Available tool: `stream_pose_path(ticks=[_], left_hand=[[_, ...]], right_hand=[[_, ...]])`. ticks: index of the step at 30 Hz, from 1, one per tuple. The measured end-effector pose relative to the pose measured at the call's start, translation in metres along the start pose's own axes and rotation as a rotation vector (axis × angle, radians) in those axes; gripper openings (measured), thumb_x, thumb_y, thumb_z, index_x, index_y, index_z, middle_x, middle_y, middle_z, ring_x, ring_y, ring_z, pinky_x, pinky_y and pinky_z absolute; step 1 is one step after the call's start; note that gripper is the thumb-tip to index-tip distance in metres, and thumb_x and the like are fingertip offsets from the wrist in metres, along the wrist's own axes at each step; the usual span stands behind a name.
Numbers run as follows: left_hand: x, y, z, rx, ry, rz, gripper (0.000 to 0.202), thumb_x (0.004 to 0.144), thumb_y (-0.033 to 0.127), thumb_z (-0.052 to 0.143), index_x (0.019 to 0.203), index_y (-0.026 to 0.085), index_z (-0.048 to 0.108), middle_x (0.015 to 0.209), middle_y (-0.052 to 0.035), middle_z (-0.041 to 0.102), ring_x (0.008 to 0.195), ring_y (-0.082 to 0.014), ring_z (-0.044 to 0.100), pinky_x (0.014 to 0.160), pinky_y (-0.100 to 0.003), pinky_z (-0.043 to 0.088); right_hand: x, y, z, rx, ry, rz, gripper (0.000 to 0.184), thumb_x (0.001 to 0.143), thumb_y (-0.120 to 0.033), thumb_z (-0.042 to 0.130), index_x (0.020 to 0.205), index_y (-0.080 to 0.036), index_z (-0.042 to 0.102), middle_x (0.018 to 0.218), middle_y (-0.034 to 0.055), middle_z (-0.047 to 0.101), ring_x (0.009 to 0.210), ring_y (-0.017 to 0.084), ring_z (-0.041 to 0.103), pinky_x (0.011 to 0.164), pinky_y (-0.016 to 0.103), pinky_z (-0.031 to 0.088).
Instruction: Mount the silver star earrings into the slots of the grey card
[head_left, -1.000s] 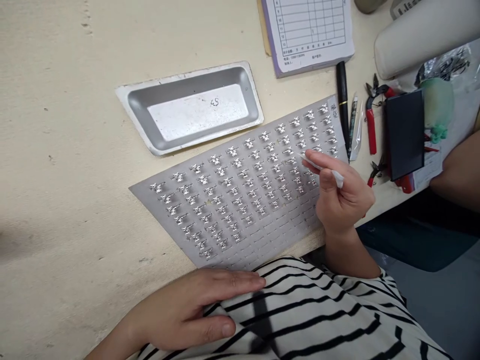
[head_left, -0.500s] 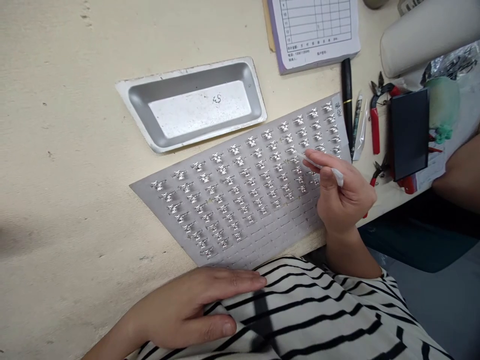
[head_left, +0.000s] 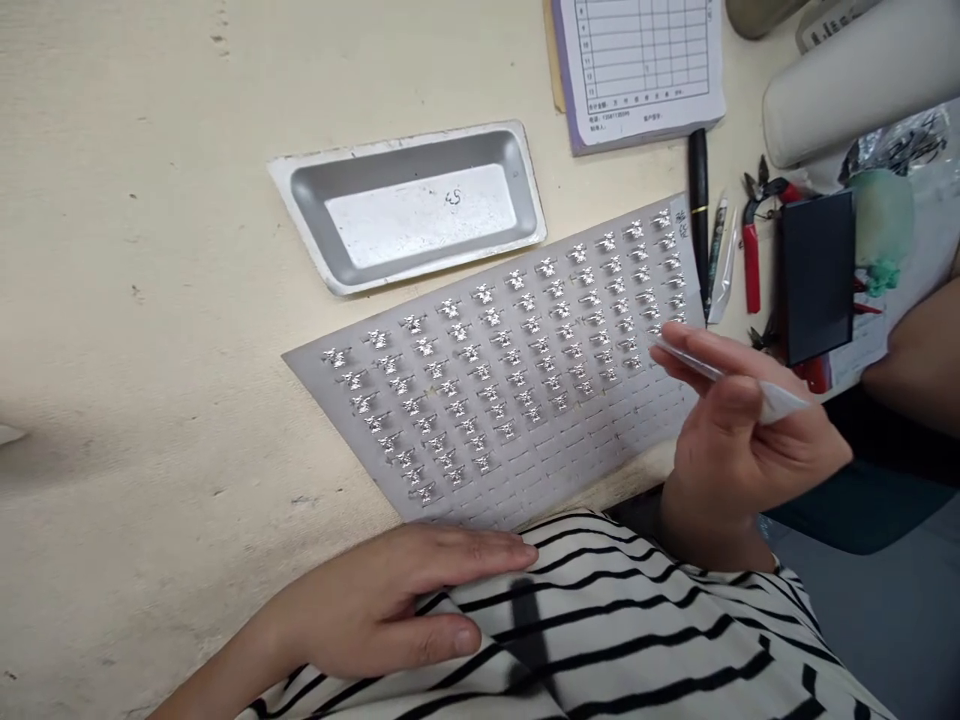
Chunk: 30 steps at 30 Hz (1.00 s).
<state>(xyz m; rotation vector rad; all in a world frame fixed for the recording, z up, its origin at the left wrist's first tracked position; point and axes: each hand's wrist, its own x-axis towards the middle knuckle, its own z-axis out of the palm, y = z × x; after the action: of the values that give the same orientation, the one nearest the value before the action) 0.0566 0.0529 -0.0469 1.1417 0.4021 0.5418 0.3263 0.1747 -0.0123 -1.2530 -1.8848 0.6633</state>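
Observation:
A grey card (head_left: 585,445) lies slantwise on the table, with several small silver pieces (head_left: 487,375) set in rows on it. My right hand (head_left: 739,440) hovers over the card's right end, pinching a thin white stick (head_left: 750,388) whose tip points left at the pieces. My left hand (head_left: 390,610) rests at the near table edge, its fingers closed on the striped black-and-white cloth (head_left: 600,630) of my clothing.
An empty metal tray (head_left: 409,210) sits behind the card. A form pad (head_left: 641,65), a black pen (head_left: 698,200), red-handled pliers (head_left: 750,255), a black block (head_left: 816,275) and a white roll (head_left: 855,80) crowd the right. Another person's arm (head_left: 919,355) shows at the right edge.
My right hand has drawn back to the right and toward me, lifting the stick off the middle rows. My left hand has stayed put. The view has shifted slightly.

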Motion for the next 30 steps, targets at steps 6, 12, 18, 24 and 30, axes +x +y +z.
stream_pose_path(ticks=[6, 12, 18, 24, 30], left_hand=[[-0.001, 0.001, 0.001, -0.012, -0.001, 0.002, 0.06, 0.103, 0.028, 0.061, 0.161, 0.025, 0.045, 0.16, -0.0092, 0.056, 0.144, -0.0201, 0.059, 0.119, -0.028, 0.046], [-0.003, 0.0, 0.001, -0.038, -0.017, -0.015, 0.061, 0.103, 0.026, 0.062, 0.161, 0.024, 0.045, 0.16, -0.0085, 0.057, 0.145, -0.0201, 0.057, 0.12, -0.031, 0.046], [-0.002, -0.001, 0.001, -0.064, -0.019, -0.017, 0.06, 0.103, 0.027, 0.061, 0.161, 0.024, 0.045, 0.16, -0.0101, 0.056, 0.145, -0.0217, 0.058, 0.12, -0.032, 0.047], [-0.002, -0.002, 0.001, -0.068, -0.011, -0.002, 0.061, 0.103, 0.027, 0.062, 0.161, 0.026, 0.044, 0.159, -0.0075, 0.057, 0.145, -0.0201, 0.058, 0.12, -0.03, 0.046], [-0.003, -0.001, 0.001, -0.072, -0.026, -0.026, 0.061, 0.103, 0.027, 0.061, 0.161, 0.021, 0.044, 0.161, -0.0118, 0.055, 0.146, -0.0218, 0.057, 0.121, -0.033, 0.046]], right_hand=[[0.001, 0.007, 0.028, -0.019, -0.006, -0.083, 0.032, 0.103, -0.022, 0.06, 0.13, -0.035, 0.073, 0.116, -0.0015, 0.081, 0.102, 0.022, 0.08, 0.083, 0.042, 0.073], [0.003, 0.014, 0.038, -0.023, 0.029, -0.061, 0.032, 0.1, -0.017, 0.064, 0.125, -0.034, 0.076, 0.113, -0.0018, 0.082, 0.1, 0.022, 0.08, 0.083, 0.043, 0.072], [0.003, 0.017, 0.04, -0.016, 0.032, -0.04, 0.031, 0.101, -0.019, 0.064, 0.123, -0.035, 0.076, 0.113, -0.0024, 0.082, 0.096, 0.02, 0.081, 0.081, 0.042, 0.073], [0.003, 0.018, 0.039, -0.043, -0.004, -0.023, 0.031, 0.101, -0.02, 0.064, 0.125, -0.036, 0.075, 0.113, -0.0027, 0.082, 0.097, 0.019, 0.08, 0.083, 0.041, 0.072], [0.003, 0.011, 0.037, -0.026, 0.073, -0.045, 0.027, 0.101, -0.021, 0.064, 0.121, -0.031, 0.078, 0.108, -0.0004, 0.083, 0.091, 0.021, 0.081, 0.075, 0.04, 0.073]])
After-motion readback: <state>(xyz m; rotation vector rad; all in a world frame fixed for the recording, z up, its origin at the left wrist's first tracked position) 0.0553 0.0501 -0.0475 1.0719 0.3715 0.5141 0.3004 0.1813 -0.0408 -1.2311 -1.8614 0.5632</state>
